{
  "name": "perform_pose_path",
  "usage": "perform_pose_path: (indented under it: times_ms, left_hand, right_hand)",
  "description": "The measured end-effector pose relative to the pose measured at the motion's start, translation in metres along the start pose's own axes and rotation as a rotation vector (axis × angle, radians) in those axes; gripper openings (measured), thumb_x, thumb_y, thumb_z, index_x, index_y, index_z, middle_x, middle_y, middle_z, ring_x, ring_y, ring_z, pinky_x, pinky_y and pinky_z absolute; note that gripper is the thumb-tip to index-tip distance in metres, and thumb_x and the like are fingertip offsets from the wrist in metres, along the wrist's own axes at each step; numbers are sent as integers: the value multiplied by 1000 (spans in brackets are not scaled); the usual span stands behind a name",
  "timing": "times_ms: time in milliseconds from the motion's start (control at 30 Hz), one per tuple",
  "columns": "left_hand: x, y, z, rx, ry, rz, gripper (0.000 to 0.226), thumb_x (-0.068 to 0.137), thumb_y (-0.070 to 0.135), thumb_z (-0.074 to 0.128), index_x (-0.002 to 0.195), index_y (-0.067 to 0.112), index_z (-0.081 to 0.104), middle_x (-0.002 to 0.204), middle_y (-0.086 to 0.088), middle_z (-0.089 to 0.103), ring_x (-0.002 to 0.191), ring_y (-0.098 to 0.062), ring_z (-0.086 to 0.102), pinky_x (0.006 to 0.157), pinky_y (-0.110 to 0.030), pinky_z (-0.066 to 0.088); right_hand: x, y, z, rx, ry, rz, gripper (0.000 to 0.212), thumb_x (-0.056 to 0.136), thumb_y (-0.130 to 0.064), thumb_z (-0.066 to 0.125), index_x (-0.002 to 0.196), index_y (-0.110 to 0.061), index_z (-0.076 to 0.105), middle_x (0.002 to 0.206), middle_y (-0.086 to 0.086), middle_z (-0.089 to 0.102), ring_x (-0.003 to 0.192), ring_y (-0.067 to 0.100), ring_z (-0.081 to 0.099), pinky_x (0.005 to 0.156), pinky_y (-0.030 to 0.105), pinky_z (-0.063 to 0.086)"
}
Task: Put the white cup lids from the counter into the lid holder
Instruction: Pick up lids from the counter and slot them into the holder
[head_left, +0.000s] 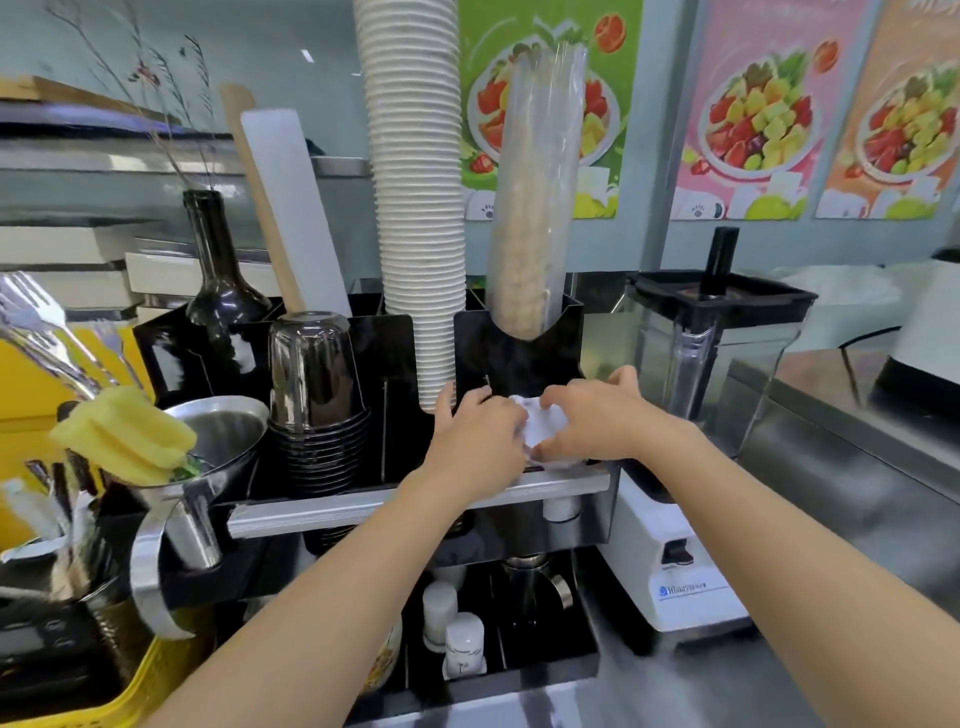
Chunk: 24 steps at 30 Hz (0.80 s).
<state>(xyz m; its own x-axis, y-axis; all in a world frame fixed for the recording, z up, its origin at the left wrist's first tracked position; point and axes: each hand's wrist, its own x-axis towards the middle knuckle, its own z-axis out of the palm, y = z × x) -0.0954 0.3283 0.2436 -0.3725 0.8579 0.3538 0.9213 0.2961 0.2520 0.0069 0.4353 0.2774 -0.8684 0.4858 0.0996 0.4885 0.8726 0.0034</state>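
Far on the left sat a yellow sponge (124, 436) on a shiny metal funnel (218, 441), and next to them a stack of black cups (317, 415) stood upside down in the black lid holder (400, 358). A tall stack of white paper cups (415, 208) stood in the holder too, kept straight by its slot.

The left hand (480, 441) was curled around the left side of the white cup lids (540, 431). Its fingers were bent in, pressing on the lids. The lids were between both hands, right at the front slot of the holder, just under a long clear sleeve of brown lids (535, 208). The right hand (597, 421) was curled over the right side of the same lids, fingers bent and gripping.

Two hands were probably used so the little stack would not fall apart. The lids looked a bit tipped, but the hands hid most of them, so I could not tell which way the flat side faced or how the stack ran.

On the right stood a clear blender jug (717, 353) on its white base (680, 561), close beside the holder.
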Motion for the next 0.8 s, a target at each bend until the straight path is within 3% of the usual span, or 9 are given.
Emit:
perform_pose_path:
  times_ms: [67, 100, 167, 233, 300, 367, 600, 667, 800]
  left_hand:
    - [1, 0, 3, 67, -68, 19, 33, 87, 15, 37, 112, 21, 58, 127, 2, 56, 139, -27, 17, 111, -50, -9]
    - [2, -1, 4, 127, -84, 47, 35, 88, 15, 35, 114, 23, 56, 126, 1, 57, 139, -30, 15, 111, -51, -11]
    - [3, 1, 5, 285, -74, 142, 36, 89, 19, 32, 116, 22, 56, 119, -2, 61, 140, -33, 12, 108, -54, -18]
    - [6, 2, 3, 352, -100, 222, 37, 87, 19, 33, 115, 19, 57, 109, -1, 64, 138, -27, 20, 108, -52, -21]
    - [10, 2, 0, 331, -231, 251, 36, 85, 14, 35, 114, 20, 56, 97, 0, 64, 125, -21, 38, 110, -49, -19]
    - [14, 3, -4, 321, -332, 233, 35, 84, 12, 34, 110, 19, 57, 88, 0, 59, 116, -19, 43, 112, -47, -15]
    - [25, 11, -9, 392, -541, 169, 41, 87, 13, 33, 120, 24, 54, 107, 2, 59, 127, -20, 31, 111, -48, -16]
    - [26, 12, -9, 403, -565, 163, 41, 88, 14, 33, 122, 26, 52, 109, 3, 57, 129, -21, 29, 111, -48, -16]
    - [23, 13, -8, 385, -544, 165, 38, 88, 14, 34, 117, 25, 56, 108, 7, 59, 125, -20, 32, 111, -49, -15]
  right_hand:
    - [4, -3, 1, -25, -148, -15, 13, 74, -43, 49, 71, -31, 44, 67, -7, 51, 73, 16, 49, 82, 43, 18]
    - [5, -5, 1, -23, -203, -18, 15, 76, -39, 48, 66, -31, 39, 63, -7, 49, 69, 15, 48, 85, 45, 19]
    - [9, -5, 2, -12, -276, -14, 14, 81, -39, 47, 79, -26, 50, 68, -6, 52, 75, 18, 50, 85, 47, 23]
    - [11, -7, 1, 11, -340, -3, 27, 85, -37, 47, 101, -18, 55, 80, 0, 56, 82, 23, 52, 79, 41, 31]
    - [12, -9, 0, 62, -370, -7, 28, 86, -33, 48, 103, -13, 57, 80, 2, 57, 71, 20, 52, 63, 30, 39]
    - [12, -11, 0, 85, -378, -8, 26, 86, -29, 48, 102, -12, 59, 71, 1, 55, 60, 16, 50, 50, 26, 35]
    - [16, -12, 1, 62, -397, 0, 30, 83, -15, 47, 108, -17, 64, 64, -2, 52, 53, 13, 45, 48, 24, 35]
    - [17, -12, 1, 39, -419, -3, 34, 83, -10, 46, 109, -19, 64, 70, -1, 55, 60, 16, 48, 52, 25, 37]
    - [18, -14, 0, -33, -453, -25, 36, 84, -8, 43, 116, -18, 58, 107, 7, 61, 82, 22, 52, 66, 29, 40]
